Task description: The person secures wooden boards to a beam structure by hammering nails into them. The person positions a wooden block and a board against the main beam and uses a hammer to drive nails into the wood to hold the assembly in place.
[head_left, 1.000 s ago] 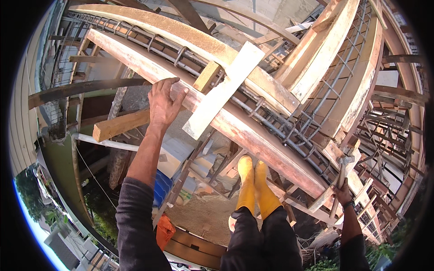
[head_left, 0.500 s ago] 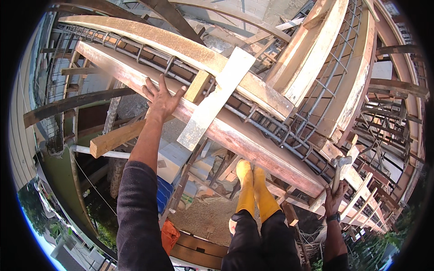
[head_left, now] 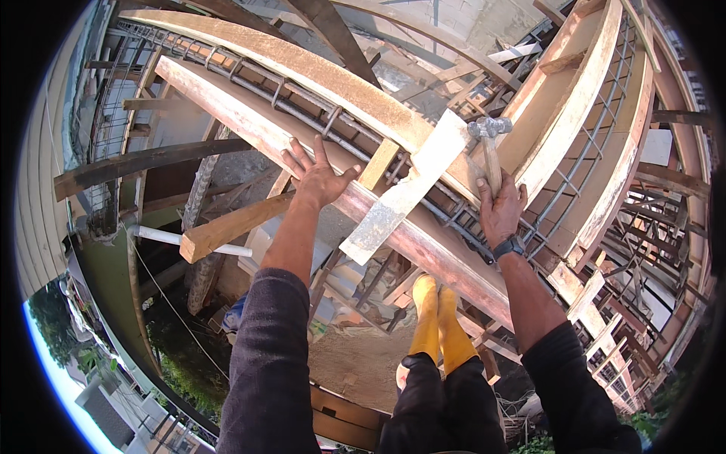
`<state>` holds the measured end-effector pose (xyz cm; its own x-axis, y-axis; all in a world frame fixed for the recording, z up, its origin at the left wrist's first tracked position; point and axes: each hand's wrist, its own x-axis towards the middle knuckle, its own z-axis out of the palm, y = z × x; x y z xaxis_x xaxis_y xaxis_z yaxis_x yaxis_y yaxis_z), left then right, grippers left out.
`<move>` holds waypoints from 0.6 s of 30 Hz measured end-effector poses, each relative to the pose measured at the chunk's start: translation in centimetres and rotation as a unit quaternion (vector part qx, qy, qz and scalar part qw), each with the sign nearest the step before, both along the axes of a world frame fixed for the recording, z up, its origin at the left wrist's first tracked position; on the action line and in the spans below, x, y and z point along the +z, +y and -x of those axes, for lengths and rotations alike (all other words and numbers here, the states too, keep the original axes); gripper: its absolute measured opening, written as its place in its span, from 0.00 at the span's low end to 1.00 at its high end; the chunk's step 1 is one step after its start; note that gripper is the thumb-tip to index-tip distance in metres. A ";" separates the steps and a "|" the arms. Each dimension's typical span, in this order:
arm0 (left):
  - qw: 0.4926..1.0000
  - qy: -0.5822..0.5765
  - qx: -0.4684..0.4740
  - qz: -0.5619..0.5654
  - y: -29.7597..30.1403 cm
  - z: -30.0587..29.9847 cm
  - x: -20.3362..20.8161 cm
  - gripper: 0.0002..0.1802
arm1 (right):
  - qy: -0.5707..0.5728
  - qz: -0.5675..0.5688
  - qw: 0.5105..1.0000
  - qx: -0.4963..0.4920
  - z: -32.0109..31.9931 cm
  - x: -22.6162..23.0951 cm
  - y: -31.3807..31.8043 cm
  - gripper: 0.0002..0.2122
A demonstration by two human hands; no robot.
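My left hand [head_left: 321,175] lies with its fingers spread on the near formwork board [head_left: 423,257], holding nothing. My right hand [head_left: 501,213] is closed round the wooden handle of a hammer [head_left: 491,129], its metal head pointing up and away from me. That head is beside the far end of a pale wooden cleat [head_left: 408,185], which lies across both formwork boards. Just right of my left hand, a short wood block [head_left: 380,163] bridges the gap between the near board and the far board [head_left: 302,72]. Steel rebar [head_left: 333,121] runs along the trough between them.
My yellow boots [head_left: 439,318] show below the near board. A squared timber [head_left: 234,227] sticks out toward me at the left, above a white pipe [head_left: 174,236]. Another formwork trough with a rebar cage [head_left: 578,174] runs away at the right. Ground lies well below.
My right hand has brought the hammer up and left, from the near board's right end to the cleat's far end. My left hand remains on the near board; the whole view has shifted slightly.
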<state>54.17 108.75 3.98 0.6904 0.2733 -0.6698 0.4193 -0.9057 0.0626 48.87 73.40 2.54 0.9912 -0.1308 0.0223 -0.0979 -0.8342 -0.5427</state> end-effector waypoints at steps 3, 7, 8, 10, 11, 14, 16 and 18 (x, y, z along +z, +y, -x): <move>1.000 0.005 0.008 0.011 0.6 -0.1 0.4 0.71 | 0.059 0.062 0.996 -0.039 -0.6 -0.1 1.6 0.22; 1.000 -0.003 0.012 0.017 0.7 0.5 0.2 0.71 | 0.053 0.053 0.996 -0.048 -1.3 0.6 1.8 0.21; 1.000 0.000 0.020 0.020 0.8 0.5 0.3 0.71 | 0.070 0.082 0.994 -0.037 -1.3 0.5 1.7 0.21; 1.000 -0.002 0.021 0.019 0.6 0.4 0.6 0.71 | 0.092 0.109 0.990 -0.020 -1.2 0.4 1.5 0.21; 0.999 -0.001 0.018 0.026 0.3 0.4 0.6 0.71 | 0.090 0.116 0.989 -0.023 -1.1 0.3 1.3 0.20; 1.000 0.001 0.017 0.023 0.4 0.2 0.8 0.71 | 0.084 0.120 0.989 -0.027 -0.9 0.0 1.5 0.20; 0.999 -0.014 0.013 0.027 -0.1 0.2 1.0 0.72 | 0.082 0.128 0.988 -0.027 -0.9 0.0 1.4 0.20; 1.000 -0.016 0.009 0.015 -0.6 1.0 0.5 0.67 | 0.086 0.149 0.985 -0.027 -0.9 0.1 1.1 0.20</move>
<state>53.18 108.16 4.49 0.7061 0.2656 -0.6564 0.4333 -0.8953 0.1038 49.78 74.49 2.59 0.9755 -0.1960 -0.1000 -0.2151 -0.9451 -0.2460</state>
